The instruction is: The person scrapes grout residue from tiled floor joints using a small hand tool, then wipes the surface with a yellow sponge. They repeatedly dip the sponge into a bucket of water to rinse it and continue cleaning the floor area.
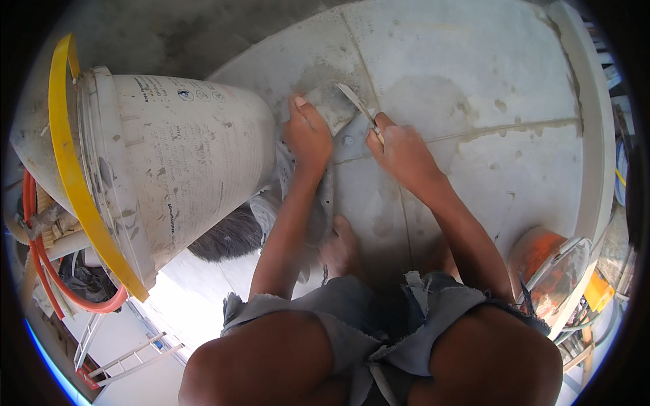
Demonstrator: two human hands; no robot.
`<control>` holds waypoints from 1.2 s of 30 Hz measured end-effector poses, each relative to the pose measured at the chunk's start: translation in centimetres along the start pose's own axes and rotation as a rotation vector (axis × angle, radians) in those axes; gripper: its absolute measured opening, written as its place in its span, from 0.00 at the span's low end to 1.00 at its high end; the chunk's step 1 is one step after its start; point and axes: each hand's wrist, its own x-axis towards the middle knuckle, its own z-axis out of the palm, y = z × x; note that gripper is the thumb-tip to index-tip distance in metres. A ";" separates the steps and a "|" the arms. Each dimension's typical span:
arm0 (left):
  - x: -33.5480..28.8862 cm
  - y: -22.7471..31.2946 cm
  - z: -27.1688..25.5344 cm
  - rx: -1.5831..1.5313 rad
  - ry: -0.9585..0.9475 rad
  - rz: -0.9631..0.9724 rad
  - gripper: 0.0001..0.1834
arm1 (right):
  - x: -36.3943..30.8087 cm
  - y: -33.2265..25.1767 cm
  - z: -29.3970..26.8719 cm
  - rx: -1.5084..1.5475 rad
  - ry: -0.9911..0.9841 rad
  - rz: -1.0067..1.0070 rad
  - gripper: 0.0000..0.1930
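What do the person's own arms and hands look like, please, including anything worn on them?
The left hand and right hand are ungloved, with no rings, watch or bracelet to be seen. Both forearms are bare, with no sleeves in view.

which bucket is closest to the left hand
The large white bucket with the yellow band, just left of the left hand; the orange-stained bucket sits at far right.
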 end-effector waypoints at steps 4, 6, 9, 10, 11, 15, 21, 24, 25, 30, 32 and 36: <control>-0.1 -0.7 -0.2 -0.006 0.045 0.036 0.23 | -2.3 -0.3 0.4 0.014 -0.030 0.026 0.13; -0.2 -0.6 -0.4 -0.001 0.016 0.026 0.23 | -2.3 0.0 0.7 0.009 -0.029 0.019 0.13; 0.1 0.3 -0.5 0.036 -0.029 -0.043 0.23 | -0.3 0.3 0.9 0.014 0.034 -0.031 0.13; 0.2 0.3 -0.3 0.018 -0.002 -0.009 0.23 | 0.0 0.3 1.0 0.009 0.053 -0.040 0.13; -0.2 0.1 0.2 0.000 0.024 0.027 0.23 | 0.2 0.2 0.8 0.004 0.074 -0.048 0.13; -0.2 -1.2 0.1 -0.003 0.101 0.124 0.20 | -2.6 -0.4 1.5 -0.066 0.044 -0.010 0.13; 0.2 -0.6 -0.2 -0.018 -0.052 0.013 0.18 | 0.0 0.3 -0.2 0.063 0.080 -0.081 0.15; 1.0 -1.6 -1.0 0.020 -0.045 0.047 0.17 | -1.0 -1.7 -2.2 0.467 -0.046 0.008 0.19; 1.2 -0.4 -1.5 -0.134 -0.094 -0.091 0.18 | -1.0 -1.4 -2.4 0.686 -0.136 0.089 0.20; 2.1 3.8 -3.4 -0.491 -0.201 -0.304 0.18 | 0.0 -1.6 -2.7 1.098 -0.233 0.221 0.24; 1.9 4.4 -2.7 -0.573 -0.179 -0.299 0.19 | 0.6 -2.6 -3.1 1.081 -0.195 0.233 0.24; 3.5 4.4 -3.2 -0.719 -0.034 -0.430 0.17 | 0.7 -3.1 -2.8 1.075 -0.261 0.305 0.24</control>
